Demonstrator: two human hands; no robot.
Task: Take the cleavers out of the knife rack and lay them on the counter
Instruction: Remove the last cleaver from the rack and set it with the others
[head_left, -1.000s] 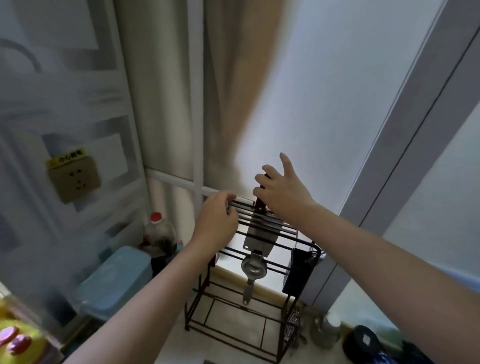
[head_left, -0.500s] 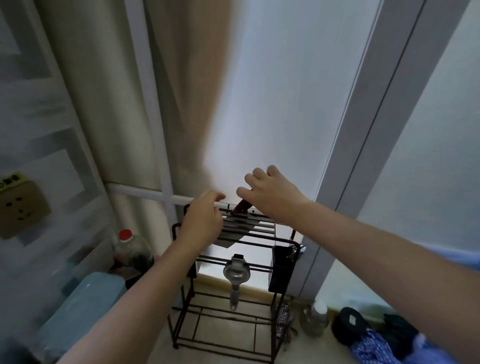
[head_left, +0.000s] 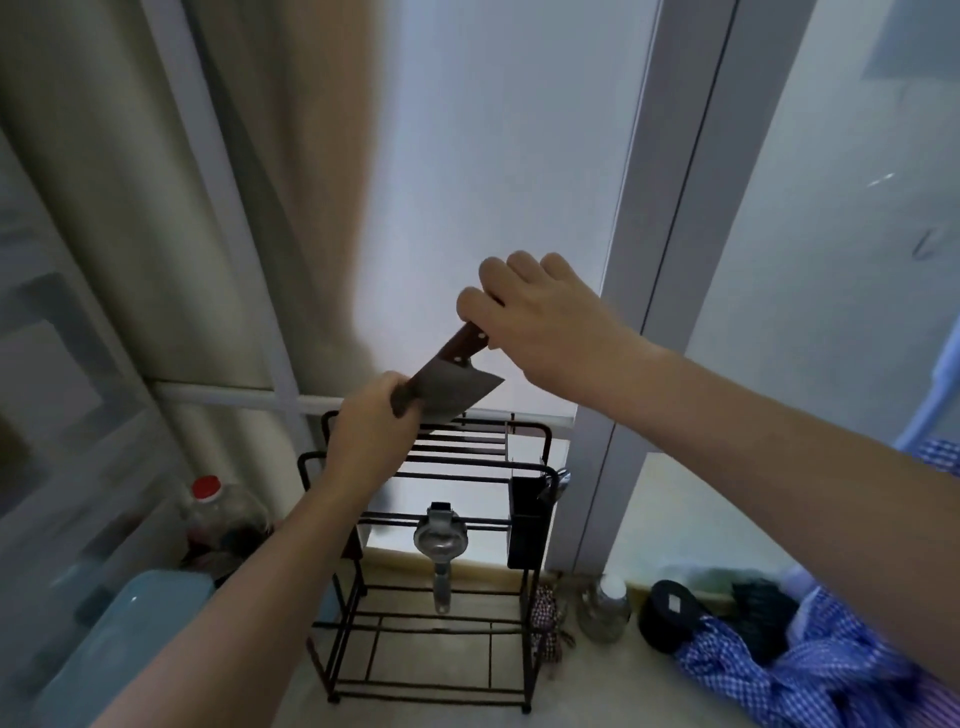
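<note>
A cleaver (head_left: 456, 391) with a steel blade and a riveted brown wooden handle hangs tilted in the air just above the black wire knife rack (head_left: 467, 475). My right hand (head_left: 550, 322) is closed on the handle from above. My left hand (head_left: 371, 434) grips the blade's lower left end at the spine. The blade is clear of the top bars of the rack. No other cleaver shows in the rack slots; my left hand hides the rack's left corner.
A metal squeezer (head_left: 440, 543) hangs from the rack's front bar beside a black holder (head_left: 527, 519). A red-capped bottle (head_left: 218, 512) and a blue bin (head_left: 130, 629) stand to the left. To the right lie a glass jar (head_left: 605, 608) and checked cloth (head_left: 810, 675).
The cleaver has come up out of the rack slots and tilted. My right hand closed on its handle and rose; my left hand moved from the rack bars onto the blade.
</note>
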